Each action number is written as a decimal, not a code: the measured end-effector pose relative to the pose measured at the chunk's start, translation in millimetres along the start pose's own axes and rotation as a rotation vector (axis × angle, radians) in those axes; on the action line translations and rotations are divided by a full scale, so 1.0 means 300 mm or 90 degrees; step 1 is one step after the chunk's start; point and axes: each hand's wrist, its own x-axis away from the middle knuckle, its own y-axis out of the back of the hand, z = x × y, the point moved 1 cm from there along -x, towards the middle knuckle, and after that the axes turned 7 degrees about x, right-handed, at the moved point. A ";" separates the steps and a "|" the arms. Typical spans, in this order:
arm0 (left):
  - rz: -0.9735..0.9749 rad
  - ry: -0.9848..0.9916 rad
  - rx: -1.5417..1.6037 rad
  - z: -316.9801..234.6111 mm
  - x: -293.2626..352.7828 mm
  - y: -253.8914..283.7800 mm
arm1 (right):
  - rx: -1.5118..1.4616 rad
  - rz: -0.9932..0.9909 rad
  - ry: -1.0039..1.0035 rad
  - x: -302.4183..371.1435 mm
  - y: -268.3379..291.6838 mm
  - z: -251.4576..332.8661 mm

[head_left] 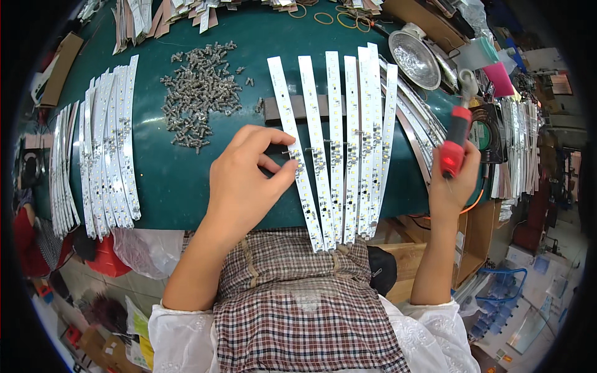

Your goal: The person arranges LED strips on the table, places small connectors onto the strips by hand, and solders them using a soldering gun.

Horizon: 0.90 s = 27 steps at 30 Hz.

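Observation:
Several white LED strips (318, 149) lie fanned out before me, their upper parts over a dark flat bar (305, 109) and their near ends over the table's front edge. My left hand (249, 177) is at the leftmost strip (287, 112). Its thumb and index finger are curved but apart, their tips at the strip's edge, with a small metal part (286, 151) sticking out between them. In my right hand (453, 180) is a soldering iron (457, 133) with a red and black handle, its front end pointing away toward a small metal holder (467, 81).
A heap of small silvery metal parts (199, 93) covers the green table's (161, 205) middle left. More LED strips (109, 149) stand stacked at the left and right. A round metal dish (415, 59) is at the back right. An orange cord (476, 202) hangs below my right hand.

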 end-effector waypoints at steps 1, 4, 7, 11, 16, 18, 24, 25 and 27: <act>0.014 0.003 0.012 -0.008 0.003 0.000 | 0.059 -0.019 0.052 -0.014 -0.023 0.004; 0.033 0.015 0.062 -0.011 0.004 -0.012 | 0.107 0.036 0.004 -0.032 -0.074 -0.003; 0.037 0.023 0.116 -0.003 0.000 -0.032 | 0.134 0.016 -0.008 -0.057 -0.082 -0.032; 0.041 0.020 0.132 0.005 -0.015 -0.040 | 0.132 0.039 -0.023 -0.086 -0.066 -0.032; 0.037 0.002 0.136 0.016 -0.015 -0.039 | 0.019 0.095 -0.047 -0.042 -0.017 0.030; 0.033 -0.003 0.145 0.015 -0.013 -0.037 | 0.074 0.128 0.011 -0.029 -0.033 0.047; 0.009 -0.001 0.112 0.006 0.004 -0.011 | 0.108 0.072 0.081 -0.016 0.011 0.021; -0.022 -0.018 0.028 0.007 0.005 0.006 | 0.121 0.099 0.055 -0.013 0.027 0.014; -0.126 -0.078 -0.101 0.029 -0.009 0.034 | 0.093 0.132 -0.001 0.000 0.058 0.007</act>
